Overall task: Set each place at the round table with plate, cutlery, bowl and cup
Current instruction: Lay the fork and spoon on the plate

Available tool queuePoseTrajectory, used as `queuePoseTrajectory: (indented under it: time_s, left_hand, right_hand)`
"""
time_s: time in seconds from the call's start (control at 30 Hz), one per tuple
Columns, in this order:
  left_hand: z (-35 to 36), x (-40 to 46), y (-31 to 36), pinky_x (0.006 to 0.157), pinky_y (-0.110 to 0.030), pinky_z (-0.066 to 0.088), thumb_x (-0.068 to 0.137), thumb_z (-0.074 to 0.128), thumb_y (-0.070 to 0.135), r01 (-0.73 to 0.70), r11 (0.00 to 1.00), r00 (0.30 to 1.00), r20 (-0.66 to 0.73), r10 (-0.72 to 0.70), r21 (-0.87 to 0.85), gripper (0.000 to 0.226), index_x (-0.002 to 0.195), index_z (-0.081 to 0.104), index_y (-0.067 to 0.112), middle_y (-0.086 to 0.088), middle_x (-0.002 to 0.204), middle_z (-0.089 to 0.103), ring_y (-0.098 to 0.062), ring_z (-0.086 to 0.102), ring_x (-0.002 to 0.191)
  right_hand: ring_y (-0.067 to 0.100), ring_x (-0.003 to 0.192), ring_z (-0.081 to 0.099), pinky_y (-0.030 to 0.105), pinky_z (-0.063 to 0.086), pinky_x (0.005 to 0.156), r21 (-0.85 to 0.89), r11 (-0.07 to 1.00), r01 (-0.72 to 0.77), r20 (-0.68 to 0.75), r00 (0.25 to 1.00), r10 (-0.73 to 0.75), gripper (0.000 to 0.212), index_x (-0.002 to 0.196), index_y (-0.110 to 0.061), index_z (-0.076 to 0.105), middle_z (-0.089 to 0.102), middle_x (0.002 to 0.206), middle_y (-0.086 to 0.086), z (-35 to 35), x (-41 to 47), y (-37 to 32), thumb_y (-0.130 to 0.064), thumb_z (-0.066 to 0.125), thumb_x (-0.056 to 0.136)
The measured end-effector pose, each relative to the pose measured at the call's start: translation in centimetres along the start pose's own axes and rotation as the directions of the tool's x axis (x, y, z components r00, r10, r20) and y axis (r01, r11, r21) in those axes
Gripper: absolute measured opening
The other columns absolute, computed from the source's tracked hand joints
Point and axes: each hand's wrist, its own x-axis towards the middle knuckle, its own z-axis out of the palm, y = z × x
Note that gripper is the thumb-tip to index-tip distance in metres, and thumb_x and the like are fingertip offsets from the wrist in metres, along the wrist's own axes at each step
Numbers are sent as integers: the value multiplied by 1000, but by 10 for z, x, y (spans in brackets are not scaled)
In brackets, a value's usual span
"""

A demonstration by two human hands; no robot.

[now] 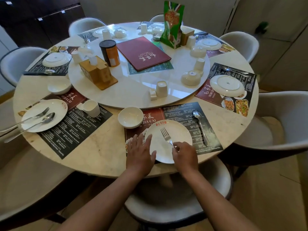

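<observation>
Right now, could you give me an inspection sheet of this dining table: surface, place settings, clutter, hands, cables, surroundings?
Surface: round marble table with a raised turntable in its middle; printed placemats at each seat.
Job's things: near plate on its placemat, fork on it, spoon to its right, bowl behind; no cup at this place. Left place has plate, fork, spoon, bowl and cup.
Clutter: red menu, green carton, dark canister, wooden tissue box, spare cups and upturned bowls on the turntable.
Hands: left hand rests flat on the plate's rim; right hand pinches the fork's handle.
Cables: nothing seen.
Surroundings: pale chairs around the table, dark cabinets behind.
</observation>
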Motion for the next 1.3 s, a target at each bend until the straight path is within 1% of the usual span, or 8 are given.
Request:
queuePoseTrajectory:
  time_s: [0.1, 0.23, 0.47, 0.63, 0.8, 1.0, 1.13, 1.3]
  left_hand:
    - [-3, -6, -7, 125, -48, 11, 99, 47, 51, -7, 1000, 1000, 9, 7, 10, 70, 158, 16, 31, -7, 166, 18, -31, 10, 154]
    - [-7, -14, -11, 125, -47, 11, 99, 47, 51, -8, 1000, 1000, 6, 8, 17, 70, 158, 17, 31, -7, 165, 19, -31, 10, 153]
    - [-12, -19, -12, 125, -47, 10, 99, 49, 51, -8, 1000, 1000, -6, 8, -6, 70, 158, 16, 33, -6, 166, 17, -30, 9, 154]
    - [-15, -20, -13, 125, -47, 10, 100, 48, 51, -17, 1000, 1000, -15, 17, -16, 69, 158, 16, 33, -6, 166, 17, -30, 9, 154]
    - [-14, -17, -8, 126, -48, 10, 100, 46, 51, -40, 999, 999, -17, 39, -7, 68, 158, 16, 32, -6, 166, 18, -30, 10, 154]
    - [-12, -1, 12, 124, -49, 6, 101, 44, 51, -82, 997, 996, -26, 82, -15, 68, 158, 14, 33, -7, 166, 14, -31, 6, 154]
    - [-13, 19, 31, 125, -50, 6, 101, 44, 51, -95, 995, 995, -37, 94, -21, 68, 158, 15, 32, -8, 166, 14, -32, 6, 154]
    - [-7, 42, 53, 125, -51, 8, 100, 46, 50, -47, 999, 998, -48, 47, -11, 68, 158, 17, 30, -9, 166, 17, -31, 8, 154]
  right_hand:
    - [26, 91, 67, 31, 50, 74, -66, 998, -20, 15, 1000, 21, 23, 110, -19, 76, 74, 100, 6, 9, -6, -5, -22, 62, 93]
    - [29, 90, 66, 33, 46, 69, -172, 985, -16, 53, 998, 25, 20, 97, -15, 75, 70, 98, 8, 14, -12, -9, -25, 57, 95]
    - [25, 90, 66, 29, 36, 64, -265, 964, -17, 58, 998, 33, 23, 93, -16, 73, 70, 97, 3, 17, -14, -12, -29, 54, 97]
    - [22, 87, 65, 30, 42, 65, -280, 960, -7, 81, 996, 31, 25, 93, -17, 73, 72, 97, 1, 16, -14, -12, -35, 56, 95]
    - [23, 96, 68, 34, 54, 77, -237, 971, -31, -7, 1000, 31, 36, 112, -19, 74, 72, 108, 1, 2, -9, -16, -47, 59, 93]
    - [24, 92, 68, 28, 43, 69, -267, 958, -106, -107, 991, 80, 30, 108, -20, 74, 73, 103, 1, -27, 18, 5, -42, 61, 94]
    - [24, 88, 66, 29, 40, 67, -189, 957, -222, -172, 967, 190, 21, 98, -21, 74, 72, 99, 1, -46, 53, 26, -38, 67, 90]
    - [26, 91, 65, 30, 42, 68, -185, 951, -248, -122, 966, 228, 24, 104, -19, 71, 69, 102, 4, -52, 97, 53, -38, 69, 89]
